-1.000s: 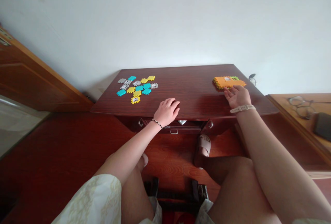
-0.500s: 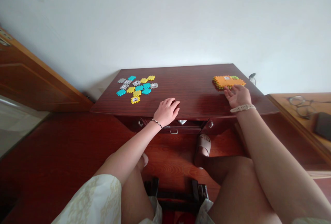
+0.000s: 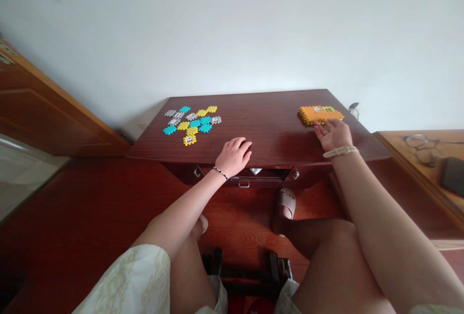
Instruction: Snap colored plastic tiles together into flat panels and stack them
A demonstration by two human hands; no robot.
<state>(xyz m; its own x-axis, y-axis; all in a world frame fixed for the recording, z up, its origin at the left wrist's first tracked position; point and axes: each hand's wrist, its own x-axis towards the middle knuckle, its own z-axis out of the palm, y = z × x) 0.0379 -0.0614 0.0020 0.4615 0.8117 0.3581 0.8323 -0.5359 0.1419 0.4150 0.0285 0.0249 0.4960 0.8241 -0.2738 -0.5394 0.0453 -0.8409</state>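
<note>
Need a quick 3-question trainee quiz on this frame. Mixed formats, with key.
1. True or false: the left hand holds something.
2. The orange assembled panel, just beyond the right hand, lies on which part of the table? A) near left B) centre C) far right
3. Fill in: the loose tiles are yellow, grey and ____.
Key: 1 false; 2 C; 3 teal.

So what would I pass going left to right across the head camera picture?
wooden door → loose teal, yellow and grey tiles → left hand, resting on the table edge → orange tile block → glasses on the side table
</note>
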